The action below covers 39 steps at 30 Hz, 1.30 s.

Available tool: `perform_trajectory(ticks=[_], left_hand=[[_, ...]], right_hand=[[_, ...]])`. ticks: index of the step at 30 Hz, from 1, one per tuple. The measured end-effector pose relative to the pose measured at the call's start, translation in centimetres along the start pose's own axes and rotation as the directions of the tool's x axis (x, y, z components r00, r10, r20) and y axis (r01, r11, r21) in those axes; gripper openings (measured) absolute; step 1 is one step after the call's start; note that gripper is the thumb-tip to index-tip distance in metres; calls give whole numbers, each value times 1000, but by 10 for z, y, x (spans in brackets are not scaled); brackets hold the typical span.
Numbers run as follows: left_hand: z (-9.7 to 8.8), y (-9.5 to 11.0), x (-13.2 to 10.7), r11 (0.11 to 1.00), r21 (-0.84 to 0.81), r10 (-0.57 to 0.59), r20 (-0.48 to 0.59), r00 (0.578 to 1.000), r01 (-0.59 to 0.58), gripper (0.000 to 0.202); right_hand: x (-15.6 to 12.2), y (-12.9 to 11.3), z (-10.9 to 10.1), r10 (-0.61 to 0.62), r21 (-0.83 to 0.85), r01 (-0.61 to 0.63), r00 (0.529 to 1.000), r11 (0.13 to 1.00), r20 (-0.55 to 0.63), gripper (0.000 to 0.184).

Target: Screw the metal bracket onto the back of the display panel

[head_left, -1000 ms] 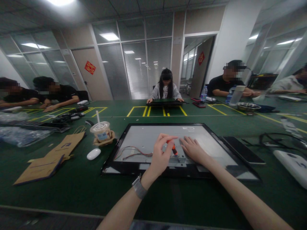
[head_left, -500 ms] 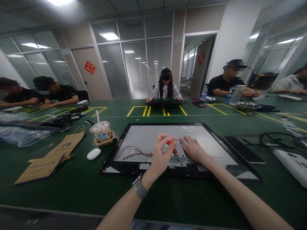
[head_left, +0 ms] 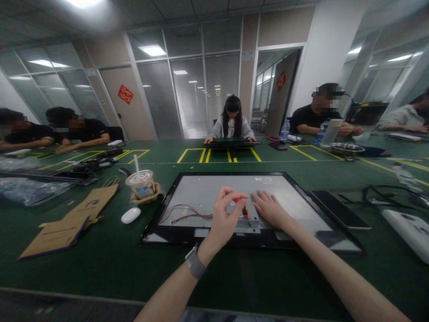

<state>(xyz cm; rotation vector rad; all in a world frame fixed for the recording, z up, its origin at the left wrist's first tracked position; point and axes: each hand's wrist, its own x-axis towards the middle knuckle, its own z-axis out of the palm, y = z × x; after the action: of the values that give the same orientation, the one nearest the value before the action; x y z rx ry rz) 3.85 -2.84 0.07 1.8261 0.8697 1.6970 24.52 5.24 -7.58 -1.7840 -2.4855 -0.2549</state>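
A black-framed monitor panel (head_left: 187,190) lies face down on the green table, its grey metal back up. My left hand (head_left: 225,216) pinches the orange handle of a small screwdriver (head_left: 241,205), which stands tip down on the panel's lower middle. My right hand (head_left: 271,208) rests flat on the panel just right of the screwdriver, fingers stretched out. Red and dark wires (head_left: 182,213) run across the panel to the left of my left hand. A watch sits on my left wrist.
A white mouse (head_left: 130,215), a lidded drink cup with straw (head_left: 142,183) and brown paper bags (head_left: 72,215) lie left of the panel. A black slab (head_left: 338,208), cables and a white device (head_left: 407,229) lie to the right. Several people sit around the table's far sides.
My left hand's fingers have shifted slightly on the screwdriver handle. Everything else is as before.
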Motion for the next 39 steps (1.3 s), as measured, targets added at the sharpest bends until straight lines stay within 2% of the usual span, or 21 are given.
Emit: perform_trajectory(ticks=[7,14,20,27,35,39], left_hand=[[-2,6,1,989,-125,-68,49,996,74,30],[-1,1,0,999,-15,-32,46,998,33,21],[-3,8,2,994,-82,-59,83,995,66,29],[-3,5,3,985,-161,-47,89,995,61,31],[-2,3,1,998,-59,-29,39,999,32,18],[-2,3,-1,998,-53,-40,50,998,42,25]], right_hand=[[0,0,1,-3,-11,3,1000,1000,-6,55],[0,0,0,-2,-14,2,1000,1000,18,56],[0,0,0,-10,-26,10,1000,1000,17,55],[0,1,3,-15,-20,15,1000,1000,-17,54],[0,0,-2,0,-18,0,1000,1000,11,55],[0,0,-2,2,-9,-2,1000,1000,23,55]])
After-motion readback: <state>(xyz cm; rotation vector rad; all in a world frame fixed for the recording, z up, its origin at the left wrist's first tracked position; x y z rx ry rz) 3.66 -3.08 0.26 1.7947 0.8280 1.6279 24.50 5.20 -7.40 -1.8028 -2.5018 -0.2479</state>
